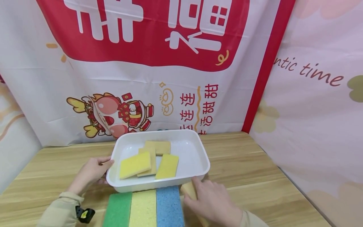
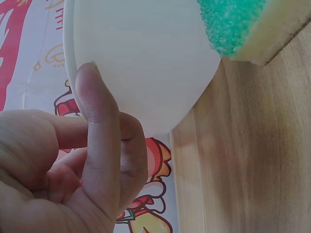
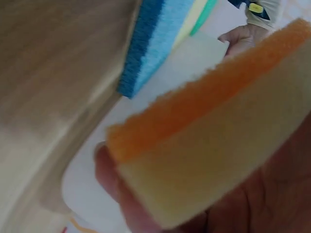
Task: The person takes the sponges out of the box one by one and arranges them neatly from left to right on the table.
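A white plastic basin (image 1: 193,157) holds several flat yellow and tan sponges (image 1: 167,166), some overlapping. My left hand (image 1: 92,171) grips its left wall, thumb (image 2: 99,92) over the rim and fingers curled beneath. At the front right corner, my right hand (image 1: 212,200) holds a two-layer sponge (image 3: 218,141), orange on one face and cream on the other; fingertips of that hand come close to the basin wall. Directly before the basin lie a green sponge (image 1: 117,209), a yellow one (image 1: 143,208) and a blue one (image 1: 170,206), side by side.
The wood-grain table (image 1: 241,157) extends to both sides of the basin. A printed red and white cloth (image 1: 158,75) hangs behind its back edge, and a pale printed sheet (image 1: 312,110) borders the right side.
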